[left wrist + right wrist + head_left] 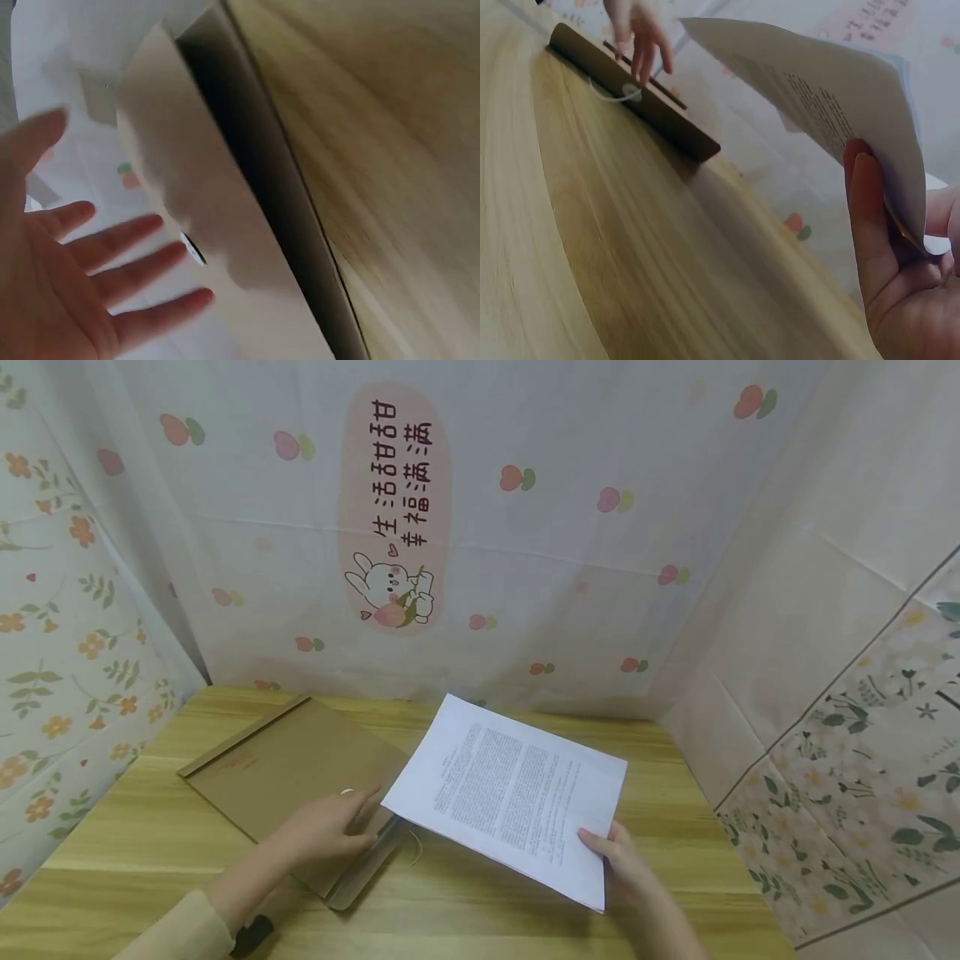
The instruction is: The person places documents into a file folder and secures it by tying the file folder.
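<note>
A brown kraft document envelope (300, 768) lies at an angle on the left of the table, its flap (365, 867) folded outward toward the front. On the flap show a round fastener (631, 92) and a loose pale string (604, 97). My left hand (326, 831) hovers over the envelope near the flap, fingers spread and holding nothing. My right hand (628, 864) pinches a stack of printed papers (498, 793) at its right edge, thumb on top. The stack is raised above the table, its left corner overlapping the envelope's right side in the head view.
The wood-grain table (697, 827) meets a white printed curtain (525, 585) at the back. Floral cloths hang at the left (75, 635) and right (847, 810). A small black object (251, 935) shows beneath my left sleeve.
</note>
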Available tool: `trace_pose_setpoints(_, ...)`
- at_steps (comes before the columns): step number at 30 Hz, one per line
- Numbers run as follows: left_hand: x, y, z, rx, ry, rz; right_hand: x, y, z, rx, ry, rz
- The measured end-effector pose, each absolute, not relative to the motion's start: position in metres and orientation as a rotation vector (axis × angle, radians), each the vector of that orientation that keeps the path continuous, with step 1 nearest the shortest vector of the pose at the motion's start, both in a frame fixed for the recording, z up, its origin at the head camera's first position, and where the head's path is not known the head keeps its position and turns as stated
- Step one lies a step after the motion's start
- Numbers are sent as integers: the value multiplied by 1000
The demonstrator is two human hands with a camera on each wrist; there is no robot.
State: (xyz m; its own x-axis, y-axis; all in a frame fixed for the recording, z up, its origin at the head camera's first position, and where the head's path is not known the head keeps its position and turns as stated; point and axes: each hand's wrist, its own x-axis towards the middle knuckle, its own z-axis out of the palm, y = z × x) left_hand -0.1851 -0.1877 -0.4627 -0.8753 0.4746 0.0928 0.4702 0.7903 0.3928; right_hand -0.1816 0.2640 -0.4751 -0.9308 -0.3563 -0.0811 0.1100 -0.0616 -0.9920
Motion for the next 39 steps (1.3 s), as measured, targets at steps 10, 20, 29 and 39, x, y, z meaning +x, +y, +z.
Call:
trace_pose_setpoints(10,-168,-175,-471,1018,3175,171,-183,275,-480,-241,1860,-2029)
trace_pose_setpoints(20,-163,-160,-465,1047,3367,-17,-178,278,-479,-200,1834,-1998)
trace_pose_setpoints(29,-162,-151,-463,898,3535,43,-175,279,-478,-191,1821,-1978)
trace_pose_setpoints(39,-159,-145,-467,765,3450,46,-171,279,-476,-163,1771,-1961)
